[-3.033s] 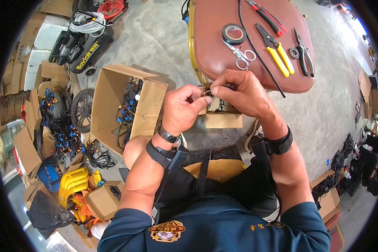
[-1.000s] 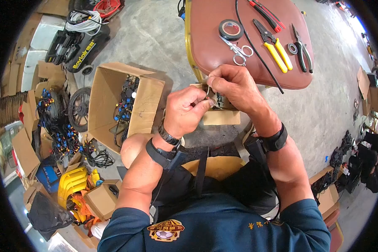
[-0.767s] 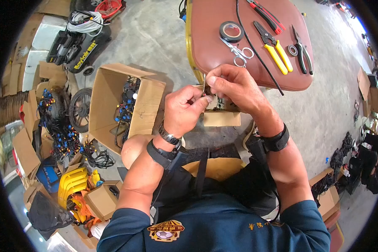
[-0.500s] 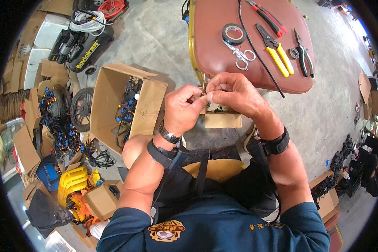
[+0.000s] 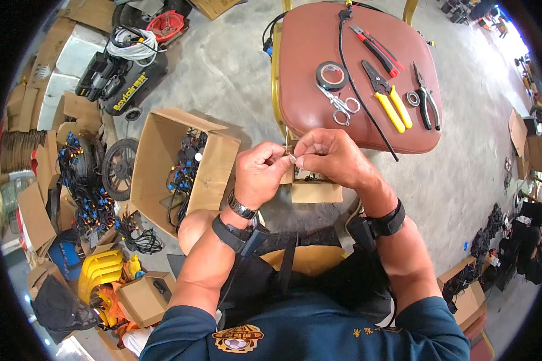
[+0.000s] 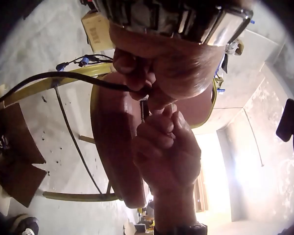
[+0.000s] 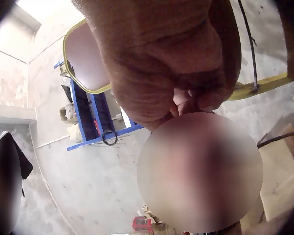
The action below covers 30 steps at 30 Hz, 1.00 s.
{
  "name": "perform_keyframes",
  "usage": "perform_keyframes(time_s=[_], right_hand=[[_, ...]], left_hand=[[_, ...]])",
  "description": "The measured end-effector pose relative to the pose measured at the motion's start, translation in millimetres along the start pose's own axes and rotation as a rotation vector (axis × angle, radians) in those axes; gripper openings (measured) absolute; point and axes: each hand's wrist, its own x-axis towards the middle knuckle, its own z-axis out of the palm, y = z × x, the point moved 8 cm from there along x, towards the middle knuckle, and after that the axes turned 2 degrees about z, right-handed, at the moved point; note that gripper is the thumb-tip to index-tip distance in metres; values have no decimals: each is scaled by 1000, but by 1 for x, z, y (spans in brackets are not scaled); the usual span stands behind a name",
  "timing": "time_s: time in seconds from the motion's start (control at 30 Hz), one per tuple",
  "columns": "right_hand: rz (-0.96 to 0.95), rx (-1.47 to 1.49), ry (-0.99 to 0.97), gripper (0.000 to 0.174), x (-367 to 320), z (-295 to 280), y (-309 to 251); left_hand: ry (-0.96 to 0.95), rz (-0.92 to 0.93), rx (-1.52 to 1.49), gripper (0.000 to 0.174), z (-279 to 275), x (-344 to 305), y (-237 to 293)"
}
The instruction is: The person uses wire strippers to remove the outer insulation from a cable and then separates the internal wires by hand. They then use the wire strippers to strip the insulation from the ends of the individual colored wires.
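Observation:
In the head view my left hand (image 5: 259, 174) and right hand (image 5: 334, 159) meet fingertip to fingertip just in front of the chair seat (image 5: 304, 48). The left fingers grip a black cable (image 6: 73, 75), which runs off to the side in the left wrist view. Between both sets of fingertips a small pale wire end (image 5: 292, 158) shows, pinched by the right thumb and index finger. Most of it is hidden by the fingers. In the right wrist view a blurred patch covers much of the area by the fingertips.
On the seat lie black tape (image 5: 321, 79), scissors (image 5: 343, 110), yellow-handled wire strippers (image 5: 391, 108), red-handled cutters (image 5: 380, 53), black pliers (image 5: 426, 99) and another black cable (image 5: 371, 121). Below the hands stands a small carton (image 5: 316, 192). A larger box (image 5: 214, 168) of wiring stands left.
A pale strand was stretched between the hands a second ago; now the right fingertips are back against the left ones. The head view has shifted, showing more of the chair.

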Motion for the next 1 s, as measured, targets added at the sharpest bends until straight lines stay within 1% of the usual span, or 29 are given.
perform_keyframes(time_s=[0.07, 0.17, 0.27, 0.37, 0.5, 0.6, 0.67, 0.8, 0.87, 1.0], right_hand=[[-32, 7, 30, 12, 0, -1, -4], [-96, 65, 25, 13, 2, -7, 0], [-103, 104, 47, 13, 1, -5, -1], [65, 15, 0, 13, -4, -1, 5], [78, -14, -57, 17, -4, 2, 7], [85, -13, -91, 19, -5, 5, 8], [78, -23, -106, 20, -4, 7, 10], [33, 20, -89, 21, -4, 6, 9], [1, 18, -87, 22, -3, 5, 8], [-2, 89, -69, 21, -2, 3, 4]], left_hand=[[13, 2, -18, 13, 0, 1, 0], [2, -9, -15, 13, -3, 3, 4], [15, 2, -9, 13, -4, 3, 4], [10, 35, 4, 12, -4, 2, 7], [-12, 86, 17, 12, -2, 2, 10], [-5, 68, 77, 13, -2, 0, 9], [14, 53, 38, 13, -2, 0, 6], [30, 7, 59, 13, -5, 1, 4], [34, 23, 55, 13, -5, 2, 6], [43, 33, 4, 13, -7, 4, 7]])
